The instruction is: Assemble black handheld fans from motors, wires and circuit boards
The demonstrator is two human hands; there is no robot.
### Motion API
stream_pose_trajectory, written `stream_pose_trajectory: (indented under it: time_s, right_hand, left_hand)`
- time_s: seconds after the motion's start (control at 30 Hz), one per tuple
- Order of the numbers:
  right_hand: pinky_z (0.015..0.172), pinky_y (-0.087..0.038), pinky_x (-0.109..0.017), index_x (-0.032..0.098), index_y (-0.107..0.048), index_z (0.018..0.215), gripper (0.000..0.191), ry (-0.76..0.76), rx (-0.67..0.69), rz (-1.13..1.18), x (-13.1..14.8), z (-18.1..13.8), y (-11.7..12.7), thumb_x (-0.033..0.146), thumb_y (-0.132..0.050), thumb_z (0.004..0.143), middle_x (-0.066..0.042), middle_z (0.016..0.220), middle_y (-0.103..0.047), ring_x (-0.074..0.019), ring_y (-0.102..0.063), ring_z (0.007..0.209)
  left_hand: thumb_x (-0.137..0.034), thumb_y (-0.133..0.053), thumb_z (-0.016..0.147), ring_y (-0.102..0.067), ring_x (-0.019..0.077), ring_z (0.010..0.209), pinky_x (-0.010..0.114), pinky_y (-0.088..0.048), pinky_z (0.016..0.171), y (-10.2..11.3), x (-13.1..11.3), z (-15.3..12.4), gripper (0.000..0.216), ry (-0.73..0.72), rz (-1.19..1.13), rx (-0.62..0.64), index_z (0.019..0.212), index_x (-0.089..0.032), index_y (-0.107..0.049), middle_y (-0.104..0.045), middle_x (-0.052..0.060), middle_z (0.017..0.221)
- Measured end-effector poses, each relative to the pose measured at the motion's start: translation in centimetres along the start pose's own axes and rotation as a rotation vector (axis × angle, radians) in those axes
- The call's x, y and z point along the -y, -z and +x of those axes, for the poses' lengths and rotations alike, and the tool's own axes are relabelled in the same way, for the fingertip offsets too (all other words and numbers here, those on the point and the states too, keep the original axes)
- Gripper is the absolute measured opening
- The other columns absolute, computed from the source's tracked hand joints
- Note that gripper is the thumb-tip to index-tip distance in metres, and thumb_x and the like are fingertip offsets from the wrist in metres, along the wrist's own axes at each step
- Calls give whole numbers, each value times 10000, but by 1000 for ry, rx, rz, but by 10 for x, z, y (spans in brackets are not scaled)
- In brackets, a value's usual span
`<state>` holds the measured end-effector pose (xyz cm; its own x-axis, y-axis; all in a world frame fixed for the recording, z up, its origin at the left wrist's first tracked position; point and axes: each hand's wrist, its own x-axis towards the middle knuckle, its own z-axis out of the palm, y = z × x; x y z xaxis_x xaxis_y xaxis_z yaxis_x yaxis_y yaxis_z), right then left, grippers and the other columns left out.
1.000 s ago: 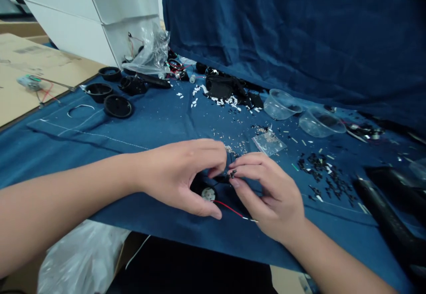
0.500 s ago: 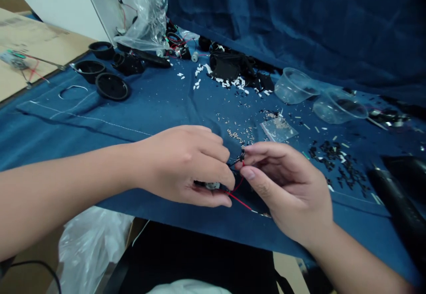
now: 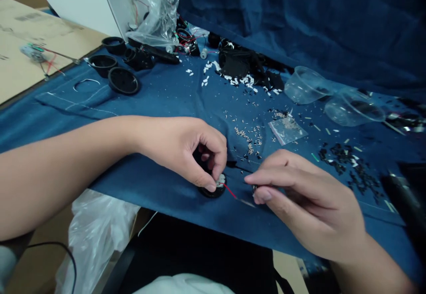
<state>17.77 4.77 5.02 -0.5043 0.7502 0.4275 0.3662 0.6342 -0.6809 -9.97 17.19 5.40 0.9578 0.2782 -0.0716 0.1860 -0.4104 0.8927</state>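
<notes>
My left hand [image 3: 196, 156] is closed, thumb and forefinger together at a black round part [image 3: 213, 192] with a whitish piece [image 3: 220, 180] on it. The curled fingers hide much of this part. From the whitish piece a red wire [image 3: 230, 191] runs right to a pale, thin end. To the right, my right hand [image 3: 306, 200] pinches a small dark piece [image 3: 255, 188] between thumb and forefinger; most of it is hidden. A black wire [image 3: 239, 167] stretches between the two hands.
Tiny screws [image 3: 248, 138] lie scattered beyond the hands, beside a small clear bag [image 3: 288, 129]. Small black pieces [image 3: 342, 160] spread to the right. Clear plastic cups [image 3: 306, 85] lie behind, and black round housings [image 3: 123, 81] stand at the left.
My hands have moved apart. The left now shows its thumb and forefinger at the whitish piece, while the right has shifted right and lower with the small dark piece. The camera view has shifted slightly.
</notes>
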Motion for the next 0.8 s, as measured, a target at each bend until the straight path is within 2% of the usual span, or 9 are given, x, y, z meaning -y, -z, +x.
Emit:
stream_pose_trajectory:
  time_s: [0.1, 0.23, 0.33, 0.5, 0.63, 0.8]
  right_hand:
    - [825, -585, -95, 169, -782, 1271, 169, 71, 99, -40, 0, -2, 5, 151, -717, 1117, -6, 990, -725, -27, -702, 927]
    - [763, -582, -148, 227, -735, 1380, 223, 99, 185, -179, -3, -7, 4, 244, -658, 1171, -5, 1017, -689, -49, -681, 874]
    - [664, -530, -188, 248, -675, 1485, 298, 144, 214, -309, -5, -9, 2, 294, -569, 1210, 2, 987, -646, -65, -644, 786]
    - [673, -520, -216, 247, -619, 1542, 347, 172, 252, -295, -10, -8, -1, 329, -469, 1240, 2, 1005, -627, -80, -629, 796]
    - [654, -490, -245, 235, -635, 1473, 297, 195, 251, -382, -13, -7, -3, 337, -500, 1229, -1, 1005, -639, -105, -609, 800]
    - [654, -443, -257, 198, -686, 1374, 230, 243, 198, -496, -15, -6, 0, 275, -568, 1192, -11, 986, -642, -112, -577, 812]
  left_hand:
    - [-327, -922, 912, -683, 141, 867, 263, -524, 764, -1, 2, 2, 159, 66, 10, 38, 926, -249, -783, -757, -30, 959]
    - [-334, -910, 920, -691, 151, 875, 276, -518, 771, -1, 3, 2, 197, 104, 8, 55, 949, -252, -732, -756, -34, 961]
    - [-287, -894, 924, -702, 155, 900, 270, -534, 793, -1, 4, 2, 163, 48, 15, 44, 977, -261, -742, -762, -32, 984]
    - [-234, -908, 916, -745, 165, 1023, 265, -562, 863, -4, 7, 3, 187, -49, 56, -6, 1009, -271, -749, -806, -23, 1123]
    - [-268, -920, 925, -768, 149, 959, 247, -555, 811, -7, 7, 3, 208, -38, 23, -20, 1002, -255, -727, -839, -27, 1114]
    - [-263, -913, 931, -767, 154, 975, 244, -549, 812, -7, 5, 3, 190, -39, 56, -10, 1017, -266, -744, -837, -36, 1079]
